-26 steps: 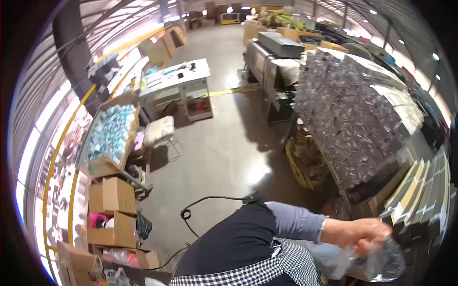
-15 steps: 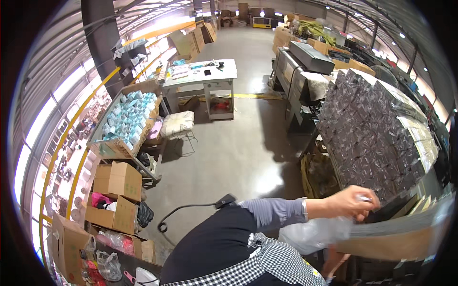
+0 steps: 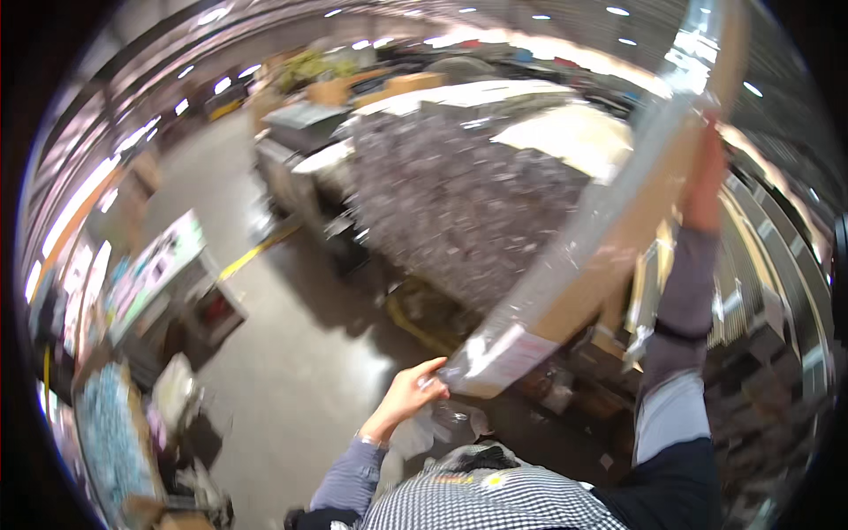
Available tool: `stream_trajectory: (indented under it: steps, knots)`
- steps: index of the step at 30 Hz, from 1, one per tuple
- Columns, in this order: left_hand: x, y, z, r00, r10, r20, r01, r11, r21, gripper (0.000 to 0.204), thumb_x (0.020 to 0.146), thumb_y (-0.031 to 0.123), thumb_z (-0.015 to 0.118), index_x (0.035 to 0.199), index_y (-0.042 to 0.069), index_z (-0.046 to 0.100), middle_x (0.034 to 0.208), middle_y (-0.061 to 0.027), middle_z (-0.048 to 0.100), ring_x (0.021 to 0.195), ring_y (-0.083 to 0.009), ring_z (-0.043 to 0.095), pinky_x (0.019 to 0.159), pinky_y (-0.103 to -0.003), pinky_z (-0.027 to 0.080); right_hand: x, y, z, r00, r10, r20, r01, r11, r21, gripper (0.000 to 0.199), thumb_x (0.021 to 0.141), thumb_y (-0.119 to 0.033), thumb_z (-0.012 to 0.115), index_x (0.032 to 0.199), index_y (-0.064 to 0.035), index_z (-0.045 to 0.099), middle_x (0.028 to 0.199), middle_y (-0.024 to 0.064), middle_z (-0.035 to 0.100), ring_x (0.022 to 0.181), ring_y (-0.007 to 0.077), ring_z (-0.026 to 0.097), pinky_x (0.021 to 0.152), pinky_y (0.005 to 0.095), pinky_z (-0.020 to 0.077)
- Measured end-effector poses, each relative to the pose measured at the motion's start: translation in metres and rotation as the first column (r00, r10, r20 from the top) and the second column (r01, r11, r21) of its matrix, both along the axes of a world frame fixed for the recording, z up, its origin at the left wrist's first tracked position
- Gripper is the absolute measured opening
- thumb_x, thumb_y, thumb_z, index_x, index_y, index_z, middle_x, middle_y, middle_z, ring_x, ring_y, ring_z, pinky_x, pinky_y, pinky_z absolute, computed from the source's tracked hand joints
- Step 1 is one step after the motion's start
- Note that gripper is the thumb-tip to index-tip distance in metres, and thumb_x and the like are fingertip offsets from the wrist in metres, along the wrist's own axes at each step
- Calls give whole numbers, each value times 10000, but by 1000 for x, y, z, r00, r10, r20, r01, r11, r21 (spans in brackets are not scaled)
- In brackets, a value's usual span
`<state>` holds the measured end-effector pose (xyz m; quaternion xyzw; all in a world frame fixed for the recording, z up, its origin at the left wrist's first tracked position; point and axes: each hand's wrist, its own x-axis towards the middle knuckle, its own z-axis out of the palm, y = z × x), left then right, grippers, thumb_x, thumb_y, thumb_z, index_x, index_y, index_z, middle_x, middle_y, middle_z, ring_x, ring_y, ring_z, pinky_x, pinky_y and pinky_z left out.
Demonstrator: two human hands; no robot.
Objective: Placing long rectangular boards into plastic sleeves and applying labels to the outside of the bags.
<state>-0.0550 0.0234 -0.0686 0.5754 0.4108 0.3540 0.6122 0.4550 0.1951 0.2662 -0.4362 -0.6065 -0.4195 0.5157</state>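
A long, narrow cardboard package wrapped in clear plastic slants up from near my waist to the upper right. A white label sits near its lower end. My left hand is at that lower corner, its thumb and fingers closed on the clear plastic film. My right arm reaches high along the package's right side. My right hand is pressed to the package near its upper end, smeared by motion, and its fingers are hard to make out.
Behind the package is a large stack of dark, plastic-wrapped pieces. Upright panels stand in rows at the right. A work table and a bin of light-blue items are at the left, beside grey floor.
My view has swung to the right. The package has gone from lying low at the right to slanting steeply upward. My right hand has come up along it; my left is now at its lower end.
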Motion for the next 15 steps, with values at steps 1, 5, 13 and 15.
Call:
stream_trajectory:
  steps: [1, 5, 13, 15]
  knots:
    - [15, 6, 35, 995, 32, 97, -46, 988, 148, 465, 854, 38, 682, 1299, -27, 561, 898, -68, 696, 864, -142, 668, 814, -285, 532, -21, 20, 17, 868, 298, -397, -342, 939, -43, 511, 945, -380, 621, 1304, -22, 560, 1081, 89, 673, 933, 239, 642, 823, 390, 503]
    - [58, 40, 129, 877, -249, 410, 103, 933, 345, 282, 863, 77, 696, 1111, -45, 642, 860, -102, 710, 745, -107, 634, 684, -228, 509, 13, 119, 79, 38, 462, -886, -852, 478, 212, 497, 922, -438, 641, 1143, 5, 599, 976, 102, 672, 837, 203, 655, 754, 365, 552]
    - [107, 165, 200, 774, 302, 556, -572, 710, 411, 452, 912, 412, 680, 926, -27, 573, 626, -7, 524, 511, -46, 424, 444, -216, 314, 26, 303, 21, 184, 47, -982, -904, 400, -150, 382, 979, -322, 458, 1217, -33, 534, 1202, 165, 596, 1032, 286, 618, 851, 539, 509]
    - [112, 200, 208, 830, 168, 532, -428, 803, 414, 455, 917, 416, 669, 1064, 6, 535, 775, -31, 556, 603, -78, 516, 501, -215, 400, 95, 346, 12, 204, -98, -974, -863, 452, -226, 446, 983, -396, 421, 1240, -50, 534, 1268, 158, 586, 1101, 315, 588, 891, 581, 480]
